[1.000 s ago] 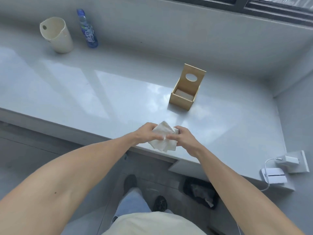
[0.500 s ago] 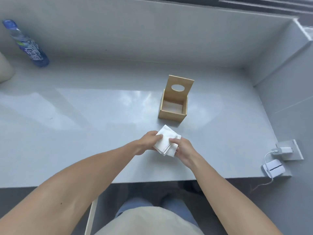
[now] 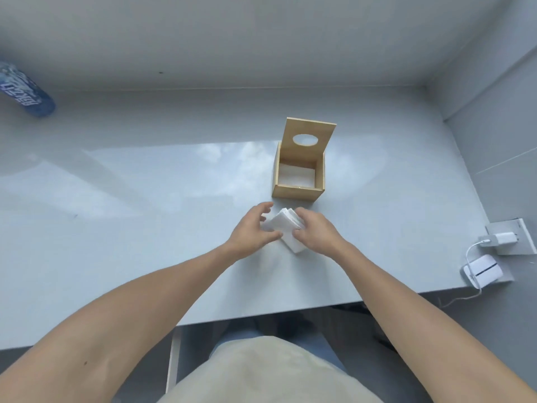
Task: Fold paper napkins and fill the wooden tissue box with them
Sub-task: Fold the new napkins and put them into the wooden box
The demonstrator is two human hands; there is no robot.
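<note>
The wooden tissue box (image 3: 296, 189) stands on the grey counter with its lid tilted up at the back; the lid has an oval hole. White napkins lie flat inside it. Just in front of the box a small stack of folded white paper napkins (image 3: 284, 226) rests on the counter between my hands. My right hand (image 3: 315, 230) grips the stack's right side with fingers curled over its edge. At the left side is my left hand (image 3: 253, 231), its fingers spread and its thumb touching the stack's near edge.
A blue water bottle (image 3: 24, 93) lies at the far left against the back wall. A white charger (image 3: 500, 238) is plugged into a wall socket at the right, its cable running to a white device (image 3: 481, 271) on the counter's corner. The counter edge (image 3: 261, 314) is near my body.
The napkin stack went from held in the air near the counter edge down onto the counter close to the box. My left hand's fingers have spread off it. The view moved forward.
</note>
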